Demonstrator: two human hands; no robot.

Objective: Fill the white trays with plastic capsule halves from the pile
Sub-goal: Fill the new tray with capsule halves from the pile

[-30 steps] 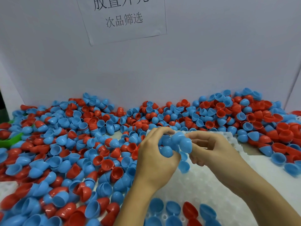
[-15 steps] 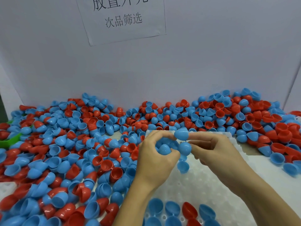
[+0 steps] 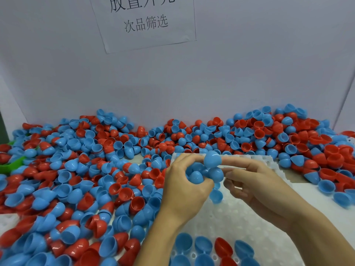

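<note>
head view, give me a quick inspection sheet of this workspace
Surface: mostly hidden under capsule halves; a bare strip shows behind the tray.
Job's things: white tray in front of the person, mostly unfilled; a few blue halves and a red half seated along its near edge; pile of red and blue halves spread to the left and behind.
Clutter: green object partly buried at far left.
Grippers: left hand holds a cluster of blue halves; right hand pinches blue halves beside it.
Cables: nothing seen.
Surroundings: white wall panels with a paper sign bearing Chinese text.
</note>
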